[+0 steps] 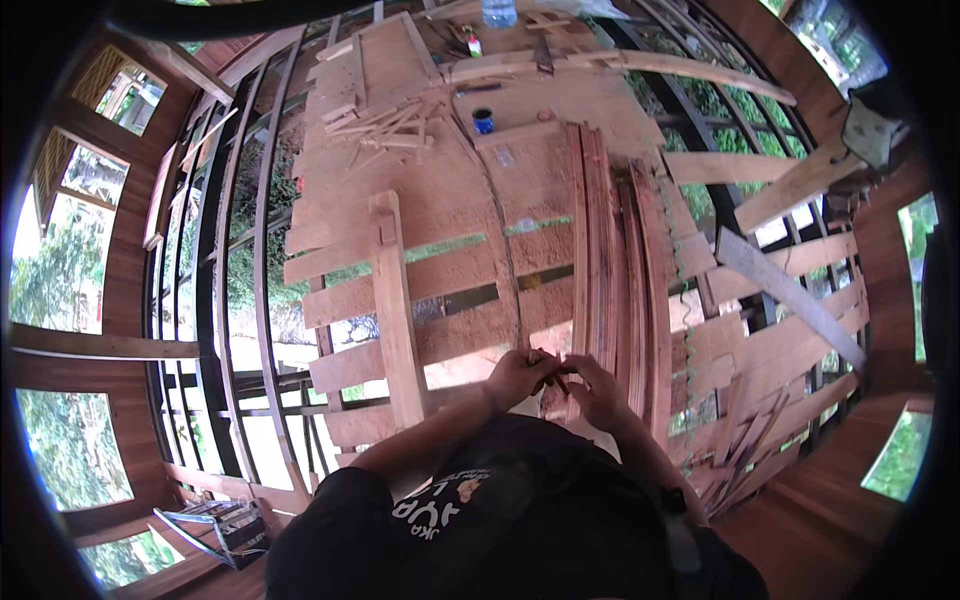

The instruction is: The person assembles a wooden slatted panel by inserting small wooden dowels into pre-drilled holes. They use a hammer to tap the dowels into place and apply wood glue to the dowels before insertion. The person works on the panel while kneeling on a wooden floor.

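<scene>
Forearms [428, 436] angled inward, our left hand [518, 378] and right hand [594, 392] meet before our black shirt [570, 500], fingers curled at a small brown piece [562, 384] between them, though we cannot tell which grips it.

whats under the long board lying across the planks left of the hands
Spaced floor planks show on both sides of the long board, with gaps between them. Whatever is directly beneath the board is covered.

Wears a black, short-sleeved shirt [570, 520], leaving forearms [430, 446] bare. Displays pale lettering [428, 514] and a small tan print [467, 490] across it
</scene>
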### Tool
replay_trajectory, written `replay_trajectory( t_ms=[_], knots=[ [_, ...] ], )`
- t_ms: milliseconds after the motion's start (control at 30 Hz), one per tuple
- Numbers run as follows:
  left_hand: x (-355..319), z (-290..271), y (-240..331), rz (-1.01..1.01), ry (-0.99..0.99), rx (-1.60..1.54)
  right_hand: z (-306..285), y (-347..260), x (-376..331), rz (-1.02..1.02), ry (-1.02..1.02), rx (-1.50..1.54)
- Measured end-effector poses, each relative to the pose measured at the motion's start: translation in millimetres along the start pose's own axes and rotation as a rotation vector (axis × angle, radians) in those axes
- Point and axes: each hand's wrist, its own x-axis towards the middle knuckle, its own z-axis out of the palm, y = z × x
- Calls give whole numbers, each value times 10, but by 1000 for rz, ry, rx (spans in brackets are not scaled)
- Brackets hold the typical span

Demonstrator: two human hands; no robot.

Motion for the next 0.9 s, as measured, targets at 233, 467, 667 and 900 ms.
replay_trajectory(
  t_ms=[233,467,667,900],
  knots=[
    [216,-682,468,244,232,114,91,-502,1066,9,-71,-32],
    [622,-1279,903,648,527,826,130,-849,2125,-81,-100,-155],
    [1665,-1970,1651,676,493,1006,-57,-775,3451,-63,42,-138],
    [2909,-2908,2702,731,337,1228,-379,-1162,5032,-22,114,-131]
  ],
)
